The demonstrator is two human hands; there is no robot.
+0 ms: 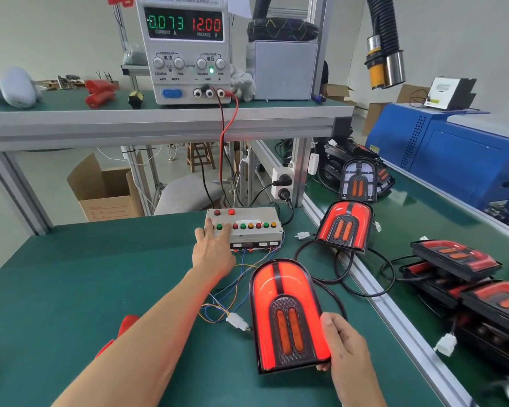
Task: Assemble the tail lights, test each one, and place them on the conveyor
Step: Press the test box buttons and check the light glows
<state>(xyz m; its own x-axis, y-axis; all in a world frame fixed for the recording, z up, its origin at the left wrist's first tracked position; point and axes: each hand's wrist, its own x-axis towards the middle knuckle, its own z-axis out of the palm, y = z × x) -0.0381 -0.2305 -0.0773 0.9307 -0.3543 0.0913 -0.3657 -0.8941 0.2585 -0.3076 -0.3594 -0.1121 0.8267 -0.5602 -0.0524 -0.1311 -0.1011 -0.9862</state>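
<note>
**Q:** Gripping what, exactly, and with which hand?

**R:** Right hand (343,346), low in the frame right of centre, has its thumb over the lit face and fingers curled under the lower right edge of the tail light (287,315). The lamp lies lens-up on the green bench mat (71,289), glowing red round its arch. I'd say the hold is there to steady it and keep the lens turned toward the eyes while it is checked.

**Q:** And the other hand?

**R:** Left hand (213,246), mid-frame, holds nothing. Its fingers are stretched forward onto the left end of the switch box (244,227), fingertips at the row of coloured buttons. Which button is pressed I cannot tell.

**Q:** Why is the box that close?

**R:** Probably so one hand can work the buttons while the other minds the lamp. Thin coloured wires (227,298) run from the box's front edge to a white connector (238,321) just left of the lamp.

**Q:** Is power actually flowing?

**R:** The power supply (185,48) on the shelf, upper centre, reads 0.073 and 12.00, and its red and black leads (222,148) drop toward the box.

**Q:** What about the rest?

**R:** A second lamp (346,227) lies at the bench's right edge, also glowing. Further right, finished lamps (453,257) lie stacked on the conveyor (409,207), so this one likely goes there once it passes.
</note>
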